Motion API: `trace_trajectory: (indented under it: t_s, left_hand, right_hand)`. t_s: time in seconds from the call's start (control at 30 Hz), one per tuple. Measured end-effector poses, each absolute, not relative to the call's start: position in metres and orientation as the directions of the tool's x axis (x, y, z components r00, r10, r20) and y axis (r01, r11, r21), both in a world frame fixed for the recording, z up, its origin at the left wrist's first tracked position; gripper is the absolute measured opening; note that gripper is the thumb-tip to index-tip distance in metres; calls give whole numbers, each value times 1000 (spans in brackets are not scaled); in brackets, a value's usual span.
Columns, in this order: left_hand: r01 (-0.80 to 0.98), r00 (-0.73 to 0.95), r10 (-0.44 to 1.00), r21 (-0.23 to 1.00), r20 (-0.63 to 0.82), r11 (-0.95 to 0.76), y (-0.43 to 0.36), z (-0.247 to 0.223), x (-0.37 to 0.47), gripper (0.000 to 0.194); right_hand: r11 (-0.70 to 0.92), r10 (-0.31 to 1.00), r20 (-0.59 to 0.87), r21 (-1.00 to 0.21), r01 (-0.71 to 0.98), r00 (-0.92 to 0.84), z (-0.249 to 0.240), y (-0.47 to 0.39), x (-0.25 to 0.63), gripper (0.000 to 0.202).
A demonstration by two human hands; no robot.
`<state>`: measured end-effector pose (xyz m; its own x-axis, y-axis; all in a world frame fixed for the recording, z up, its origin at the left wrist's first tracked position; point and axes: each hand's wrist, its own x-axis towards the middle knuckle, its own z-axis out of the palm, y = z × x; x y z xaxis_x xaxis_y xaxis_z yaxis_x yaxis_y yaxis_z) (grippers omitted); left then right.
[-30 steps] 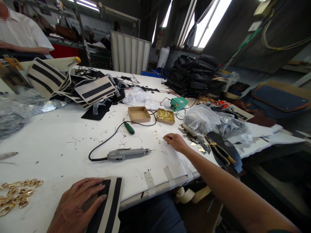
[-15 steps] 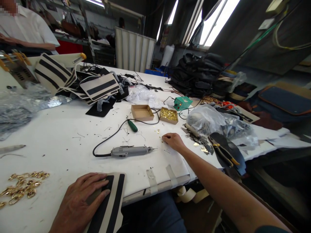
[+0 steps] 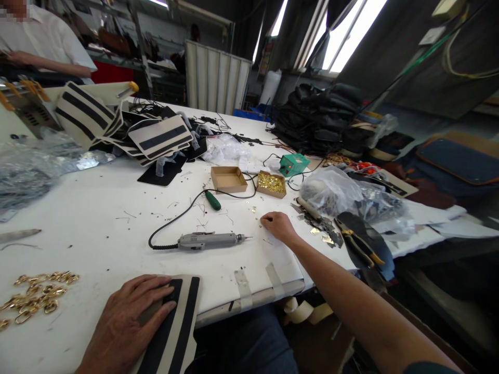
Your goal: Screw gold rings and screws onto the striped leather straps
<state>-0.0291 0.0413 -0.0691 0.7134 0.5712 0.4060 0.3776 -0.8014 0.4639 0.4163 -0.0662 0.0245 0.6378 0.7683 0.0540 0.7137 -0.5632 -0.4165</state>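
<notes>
My left hand [image 3: 130, 317] lies spread on a beige panel with black stripes [image 3: 189, 306] at the table's front edge. Farther right, my right hand [image 3: 278, 227] rests on the white tabletop, fingers pinched together; whatever is between the fingertips is too small to make out. Tiny gold pieces [image 3: 253, 210] are scattered just beyond those fingertips. To its left lies a grey electric screwdriver [image 3: 210, 240] with a black cord, its bit pointing toward the hand. A cardboard box of small gold parts [image 3: 272, 184] stands behind the hand, beside a shallower-filled brown box [image 3: 228, 179].
Gold chain-like hardware [image 3: 37, 296] lies at left. A green-handled tool [image 3: 212, 200] sits behind the screwdriver. Striped panels [image 3: 159, 136] pile up at the back left. Pliers [image 3: 360, 246], metal plates and plastic bags [image 3: 331, 189] lie at right. A person [image 3: 47, 47] sits across the table.
Both of my hands stay practically in place. The view shifts slightly, and the person across the table has moved a hand.
</notes>
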Motion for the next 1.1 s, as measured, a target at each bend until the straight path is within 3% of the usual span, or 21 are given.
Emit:
trace_trajectory:
  t_s: [0.43,0.7,0.9,1.1]
  left_hand:
    - [382,715,578,473,392,-794,41,-68,-30,27]
    - [364,711,570,476,413,-800,42,-71,-29,31]
    - [337,694,575,510,433,-791,41,-67,-27,29]
    - [350,690,605,549,397,-759,36,-50,-25,20]
  right_hand:
    - [-606,753,55,-331,723,656,25,-63,416,15]
    - [-500,862,0,-154,852,506,34,-67,417,22]
    - [-447,893,-66,-6,894,446,43,-57,422,22]
    - [-435,895,-39,154,887,445,39,-56,408,33]
